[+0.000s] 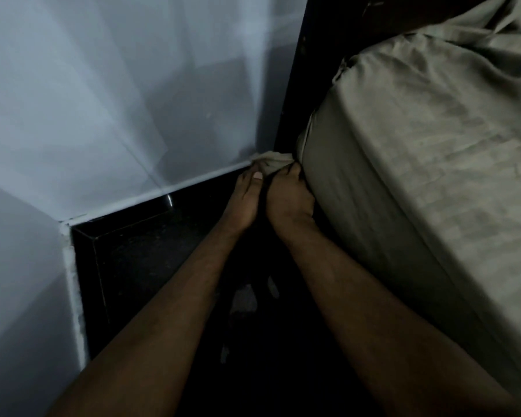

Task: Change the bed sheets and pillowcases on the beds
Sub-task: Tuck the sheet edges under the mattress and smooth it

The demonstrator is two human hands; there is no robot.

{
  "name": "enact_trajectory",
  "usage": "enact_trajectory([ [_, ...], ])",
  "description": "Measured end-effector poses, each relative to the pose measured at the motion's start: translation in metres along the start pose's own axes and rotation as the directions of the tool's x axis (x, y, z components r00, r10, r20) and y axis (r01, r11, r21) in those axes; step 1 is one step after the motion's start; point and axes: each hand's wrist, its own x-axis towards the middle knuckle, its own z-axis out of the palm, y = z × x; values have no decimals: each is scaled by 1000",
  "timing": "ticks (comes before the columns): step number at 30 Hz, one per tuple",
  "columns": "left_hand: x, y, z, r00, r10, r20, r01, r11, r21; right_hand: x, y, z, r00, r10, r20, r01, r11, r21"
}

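A pale beige bed sheet (pixel 418 139) covers the mattress at the right and wraps down its side. At the mattress's lower corner, close to the floor, a bunched corner of the sheet (pixel 272 160) sticks out. My left hand (pixel 244 200) pinches this bunch between thumb and fingers. Right beside it, my right hand (pixel 289 195) grips the same bunch against the mattress side, with its fingertips hidden in the fabric. More rumpled sheet lies at the top right.
A white wall (pixel 103 100) stands close on the left and meets a black skirting (pixel 127 212). The dark floor (pixel 151 260) forms a narrow gap between wall and bed. A dark headboard (pixel 301 70) rises behind the mattress corner.
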Motion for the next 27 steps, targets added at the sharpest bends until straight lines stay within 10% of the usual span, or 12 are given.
enact_trajectory([
  [3, -2, 15, 10, 992, -114, 55, 125, 946, -299, -10, 23, -8, 993, -122, -5, 119, 977, -177],
  [7, -2, 27, 14, 979, 183, 86, -185, 983, 21, -38, 41, -13, 932, -303, 198, 353, 881, -314],
  [11, 9, 42, 13, 965, 105, 242, -180, 933, 313, -43, 43, -10, 916, -301, 266, 386, 843, -375],
  [15, 27, 65, 17, 902, 118, 415, -429, 340, 837, -40, 42, -3, 929, -271, 254, 354, 850, -389],
  [18, 39, 83, 2, 873, 54, 484, -471, 347, 811, -39, 36, -5, 935, -262, 241, 339, 860, -381],
  [22, 35, 73, -32, 814, 355, 461, -578, 412, 704, -29, 31, -5, 961, -204, 189, 248, 935, -254],
  [27, 34, 39, -41, 562, 415, 716, -694, -236, 681, -15, 11, 12, 994, -105, 29, 108, 976, -187],
])
